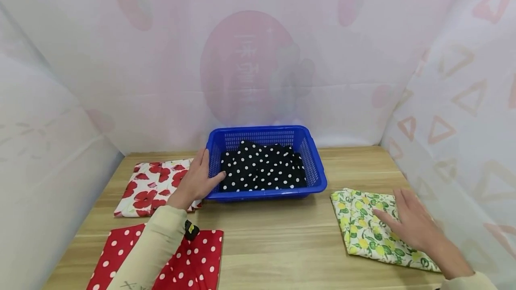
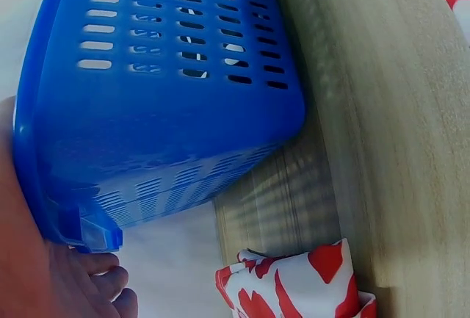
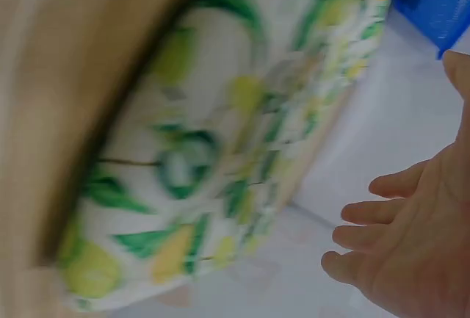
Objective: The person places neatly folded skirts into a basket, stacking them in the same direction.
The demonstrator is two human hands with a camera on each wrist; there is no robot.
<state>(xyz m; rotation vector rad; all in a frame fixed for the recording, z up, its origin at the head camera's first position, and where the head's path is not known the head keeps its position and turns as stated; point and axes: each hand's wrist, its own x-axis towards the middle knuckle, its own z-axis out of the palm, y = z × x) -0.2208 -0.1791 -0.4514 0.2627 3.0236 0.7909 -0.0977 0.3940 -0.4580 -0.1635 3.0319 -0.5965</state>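
A blue plastic basket (image 1: 266,195) with slotted walls stands at the back middle of the table. Black cloth with white polka dots (image 1: 258,167) lies inside it. My left hand (image 1: 200,178) grips the basket's left rim, thumb on the inner side; in the left wrist view its fingertips (image 2: 110,283) curl below the rim's end. To the right lies a folded white cloth printed with yellow lemons and green leaves (image 1: 363,223). Over that cloth hovers my right hand (image 1: 415,223), fingers spread and holding nothing; the right wrist view shows the palm apart from the fabric.
A folded white cloth with red poppies (image 1: 145,191) lies left of the basket. Nearer, a red polka-dot cloth (image 1: 205,254) is partly covered by the left sleeve (image 1: 149,249). White printed sheets (image 1: 161,66) wall the wooden table (image 1: 278,245) at the back and sides.
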